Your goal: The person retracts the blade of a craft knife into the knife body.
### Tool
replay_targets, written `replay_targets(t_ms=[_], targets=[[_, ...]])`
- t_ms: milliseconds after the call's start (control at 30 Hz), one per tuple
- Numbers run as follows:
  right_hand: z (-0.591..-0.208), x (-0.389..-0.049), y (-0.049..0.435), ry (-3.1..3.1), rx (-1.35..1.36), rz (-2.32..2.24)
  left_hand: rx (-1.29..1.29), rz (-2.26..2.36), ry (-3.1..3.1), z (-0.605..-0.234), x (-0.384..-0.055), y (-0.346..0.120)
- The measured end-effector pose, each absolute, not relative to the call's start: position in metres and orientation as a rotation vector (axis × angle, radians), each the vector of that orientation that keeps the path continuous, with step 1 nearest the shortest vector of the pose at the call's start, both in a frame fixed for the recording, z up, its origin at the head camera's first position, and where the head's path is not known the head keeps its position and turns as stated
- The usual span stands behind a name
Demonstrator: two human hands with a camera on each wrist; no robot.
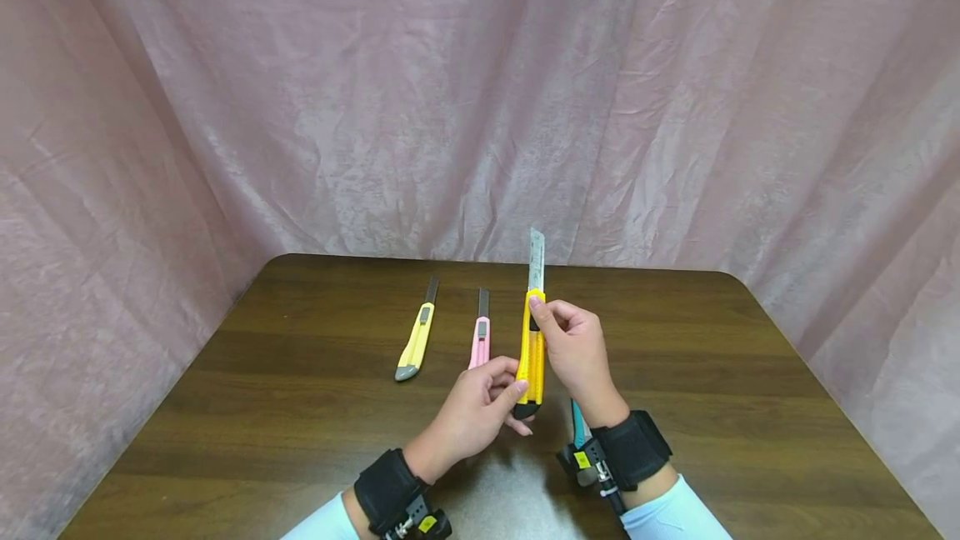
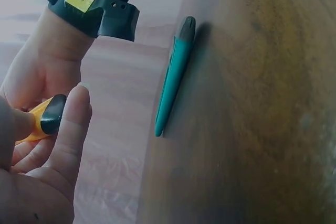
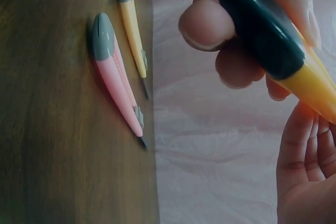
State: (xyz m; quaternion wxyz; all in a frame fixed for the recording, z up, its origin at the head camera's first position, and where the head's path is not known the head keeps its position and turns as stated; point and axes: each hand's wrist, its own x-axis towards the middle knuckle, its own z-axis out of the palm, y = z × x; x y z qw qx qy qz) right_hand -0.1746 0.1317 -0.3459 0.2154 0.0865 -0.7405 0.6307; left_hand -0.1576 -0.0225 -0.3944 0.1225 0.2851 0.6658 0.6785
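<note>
A large yellow utility knife [image 1: 532, 352] with a black end cap is held up over the table, its long silver blade [image 1: 536, 261] extended and pointing away. Near the black end, my left hand [image 1: 472, 412] grips the handle between thumb and fingers. My right hand [image 1: 579, 357] pinches the upper handle, its thumb by the dark slider. In the right wrist view the black end cap [image 3: 262, 30] is close up, with fingers around it. A pink utility knife [image 1: 481, 340] lies just beyond my left hand, its lower part hidden; its blade is out.
On the table [image 1: 300, 407], a pale yellow utility knife [image 1: 416, 336] with its blade out lies left of the pink one. A teal utility knife [image 2: 176, 80] lies under my right wrist, mostly covered in the head view. Pink curtains [image 1: 450, 107] hang behind the table.
</note>
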Motion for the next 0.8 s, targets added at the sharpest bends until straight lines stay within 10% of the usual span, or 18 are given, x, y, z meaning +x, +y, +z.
replay_targets(t_ms=[800], targets=[[-0.357,-0.179,0.131,-1.899,0.37,1.679,0.858,2.015,1.928,-0.416,-0.166,-0.02]])
